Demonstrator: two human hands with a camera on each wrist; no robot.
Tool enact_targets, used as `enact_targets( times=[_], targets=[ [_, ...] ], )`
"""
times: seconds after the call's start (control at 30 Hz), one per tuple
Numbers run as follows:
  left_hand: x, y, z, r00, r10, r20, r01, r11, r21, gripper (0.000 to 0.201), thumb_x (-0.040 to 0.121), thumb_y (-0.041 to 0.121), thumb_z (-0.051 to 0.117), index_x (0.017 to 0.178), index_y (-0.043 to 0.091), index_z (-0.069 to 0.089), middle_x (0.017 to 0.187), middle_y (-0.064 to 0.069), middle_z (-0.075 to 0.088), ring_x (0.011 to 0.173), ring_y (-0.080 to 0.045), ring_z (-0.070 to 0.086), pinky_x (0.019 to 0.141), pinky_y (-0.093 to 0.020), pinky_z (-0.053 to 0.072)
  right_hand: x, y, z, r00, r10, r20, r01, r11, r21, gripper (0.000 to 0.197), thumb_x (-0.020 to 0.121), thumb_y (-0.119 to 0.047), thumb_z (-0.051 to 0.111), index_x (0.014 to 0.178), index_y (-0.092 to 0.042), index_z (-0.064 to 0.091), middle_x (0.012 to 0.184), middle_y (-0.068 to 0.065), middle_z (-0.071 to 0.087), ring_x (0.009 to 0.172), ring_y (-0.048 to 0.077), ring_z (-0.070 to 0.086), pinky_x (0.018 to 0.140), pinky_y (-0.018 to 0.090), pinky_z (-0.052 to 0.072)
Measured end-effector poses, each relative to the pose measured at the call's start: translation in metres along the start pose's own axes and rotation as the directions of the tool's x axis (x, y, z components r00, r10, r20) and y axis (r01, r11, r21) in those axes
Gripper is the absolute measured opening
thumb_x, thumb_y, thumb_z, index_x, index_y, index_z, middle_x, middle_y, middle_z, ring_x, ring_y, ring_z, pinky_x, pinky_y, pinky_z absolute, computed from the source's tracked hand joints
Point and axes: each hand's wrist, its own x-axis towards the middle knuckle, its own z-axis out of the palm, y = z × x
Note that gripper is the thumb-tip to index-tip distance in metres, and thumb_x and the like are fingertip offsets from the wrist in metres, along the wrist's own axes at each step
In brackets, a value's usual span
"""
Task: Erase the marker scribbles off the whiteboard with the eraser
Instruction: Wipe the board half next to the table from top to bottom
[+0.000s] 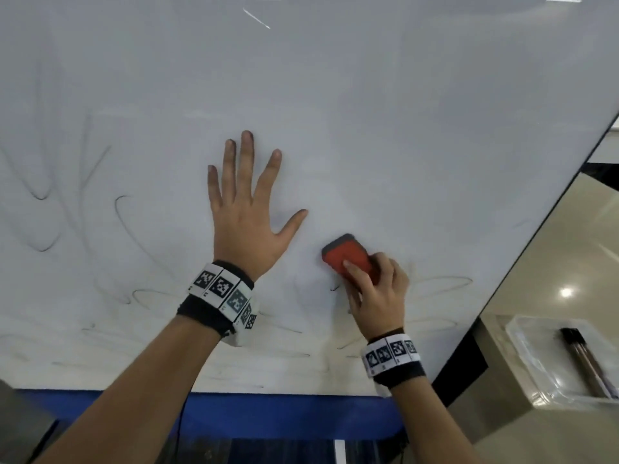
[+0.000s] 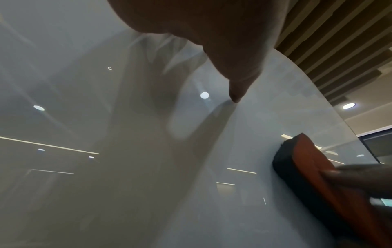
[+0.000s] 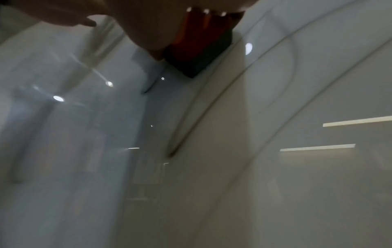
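Observation:
A large whiteboard point(image 1: 368, 112) fills the head view, with faint black marker scribbles point(image 1: 43, 226) across its left and lower parts. My left hand point(image 1: 248, 209) lies flat on the board with fingers spread, holding nothing. My right hand point(image 1: 378, 296) grips a red eraser point(image 1: 348, 256) with a dark felt pad, pressed against the board just right of the left thumb. In the left wrist view the eraser point(image 2: 314, 169) sits on the board point(image 2: 84, 117) at the right. The right wrist view shows the eraser point(image 3: 201, 50) under my palm, with curved marker lines point(image 3: 191, 120) below it.
The board's right edge point(image 1: 542, 229) runs diagonally, and a blue strip point(image 1: 268, 416) borders its bottom. A clear plastic tray point(image 1: 536, 363) holding dark markers point(image 1: 586, 360) sits on a beige surface at the lower right.

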Motion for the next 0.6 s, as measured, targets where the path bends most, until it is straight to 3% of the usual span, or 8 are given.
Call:
enact_targets(
  times=[0.07, 0.2, 0.27, 0.33, 0.43, 0.47, 0.53, 0.6],
  targets=[
    [-0.001, -0.001, 0.001, 1.000, 0.005, -0.012, -0.005, 1.000, 0.002, 0.085, 0.093, 0.065, 0.059, 0.160, 0.022, 0.028, 0.169, -0.017, 0.011, 0.157, -0.036, 0.007, 0.123, -0.062, 0.015, 0.010, 0.023, -0.012, 0.978, 0.178, -0.111, -0.176, 0.984, 0.030, 0.042, 0.090, -0.019, 0.074, 0.127, -0.026, 0.057, 0.133, 0.020, 0.045, 0.115, 0.040, 0.046, 0.098, 0.054, 0.046],
    [-0.002, 0.004, 0.000, 1.000, -0.022, 0.006, 0.022, 1.000, -0.006, 0.087, 0.093, 0.065, 0.058, 0.161, 0.022, 0.025, 0.169, -0.017, 0.008, 0.157, -0.036, 0.005, 0.123, -0.062, 0.015, 0.032, 0.010, -0.016, 0.703, 0.653, -0.281, -0.586, 0.756, 0.291, 0.049, 0.091, -0.015, 0.075, 0.134, -0.019, 0.052, 0.134, 0.026, 0.045, 0.122, 0.038, 0.045, 0.107, 0.053, 0.040],
    [-0.003, 0.009, -0.001, 0.999, -0.045, 0.025, 0.045, 0.999, -0.002, 0.088, 0.093, 0.066, 0.056, 0.161, 0.022, 0.023, 0.169, -0.017, 0.006, 0.158, -0.036, 0.003, 0.123, -0.062, 0.014, 0.028, -0.020, -0.005, 0.832, 0.521, -0.189, -0.474, 0.846, 0.245, 0.045, 0.090, -0.013, 0.073, 0.131, -0.020, 0.055, 0.134, 0.022, 0.044, 0.119, 0.038, 0.045, 0.106, 0.048, 0.040],
    [-0.003, 0.009, -0.002, 0.998, -0.047, 0.043, 0.047, 0.999, 0.001, 0.089, 0.093, 0.066, 0.056, 0.162, 0.023, 0.021, 0.170, -0.016, 0.004, 0.158, -0.035, 0.002, 0.124, -0.060, 0.014, 0.014, -0.031, -0.002, 0.985, 0.173, -0.010, -0.171, 0.980, 0.106, 0.041, 0.088, -0.015, 0.068, 0.126, -0.027, 0.057, 0.133, 0.017, 0.044, 0.114, 0.037, 0.045, 0.099, 0.050, 0.043],
    [-0.004, 0.000, -0.005, 0.999, -0.003, 0.042, 0.002, 1.000, 0.025, 0.085, 0.094, 0.063, 0.056, 0.161, 0.024, 0.022, 0.170, -0.014, 0.006, 0.158, -0.032, 0.005, 0.124, -0.058, 0.017, 0.020, 0.007, -0.016, 0.999, 0.042, 0.013, -0.042, 0.999, 0.005, 0.041, 0.086, -0.015, 0.071, 0.123, -0.029, 0.058, 0.131, 0.016, 0.047, 0.112, 0.038, 0.048, 0.095, 0.053, 0.045],
    [-0.005, -0.003, -0.006, 0.999, 0.009, 0.037, -0.010, 0.999, 0.033, 0.084, 0.094, 0.062, 0.056, 0.161, 0.024, 0.023, 0.170, -0.013, 0.006, 0.158, -0.032, 0.005, 0.123, -0.058, 0.018, 0.025, 0.017, -0.023, 0.981, 0.186, -0.063, -0.183, 0.982, 0.049, 0.042, 0.086, -0.014, 0.073, 0.124, -0.026, 0.058, 0.131, 0.018, 0.047, 0.115, 0.039, 0.048, 0.098, 0.053, 0.044],
    [-0.005, -0.001, -0.007, 0.999, 0.000, 0.047, -0.002, 0.999, 0.041, 0.084, 0.095, 0.063, 0.055, 0.162, 0.024, 0.021, 0.170, -0.013, 0.004, 0.158, -0.032, 0.004, 0.124, -0.058, 0.016, 0.032, 0.030, -0.032, 0.825, 0.531, -0.195, -0.491, 0.844, 0.217, 0.045, 0.088, -0.012, 0.076, 0.129, -0.016, 0.057, 0.131, 0.024, 0.047, 0.120, 0.039, 0.046, 0.104, 0.055, 0.042],
    [-0.007, 0.011, -0.006, 0.997, -0.043, 0.069, 0.041, 0.999, 0.032, 0.085, 0.094, 0.064, 0.054, 0.162, 0.026, 0.019, 0.170, -0.014, 0.000, 0.158, -0.033, -0.001, 0.125, -0.058, 0.011, 0.037, 0.018, -0.028, 0.692, 0.675, -0.258, -0.607, 0.737, 0.299, 0.049, 0.089, -0.012, 0.076, 0.133, -0.008, 0.055, 0.131, 0.027, 0.047, 0.122, 0.037, 0.045, 0.107, 0.055, 0.039]
  ],
)
